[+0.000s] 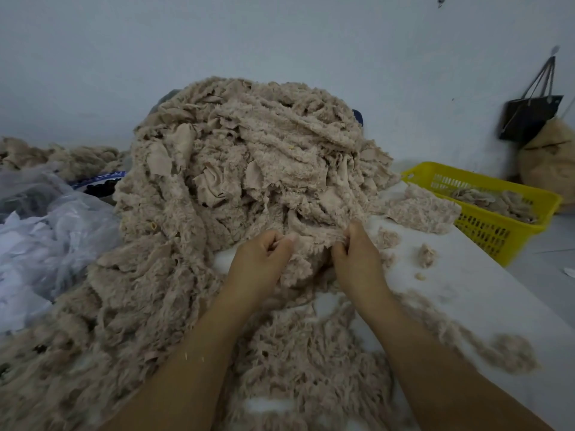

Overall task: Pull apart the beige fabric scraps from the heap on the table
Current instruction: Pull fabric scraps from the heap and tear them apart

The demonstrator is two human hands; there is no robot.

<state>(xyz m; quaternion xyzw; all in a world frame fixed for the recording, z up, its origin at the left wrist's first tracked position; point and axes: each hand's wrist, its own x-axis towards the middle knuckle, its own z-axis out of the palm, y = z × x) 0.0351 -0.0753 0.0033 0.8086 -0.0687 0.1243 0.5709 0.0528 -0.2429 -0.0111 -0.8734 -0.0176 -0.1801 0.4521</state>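
Heap of fuzzy beige fabric scraps (249,144) on white table (473,284); left hand (259,256) and right hand (356,255), fingers curled, both gripping one front scrap (309,244).

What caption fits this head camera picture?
Left hand and right hand grip beige scraps at the heap, yellow basket beside.

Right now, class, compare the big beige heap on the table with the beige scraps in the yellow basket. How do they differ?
The heap towers and sprawls over the table; the basket scraps lie low inside the yellow basket. The left hand and right hand grip the heap's near edge; nothing touches the basket scraps. Both are fuzzy beige fabric.
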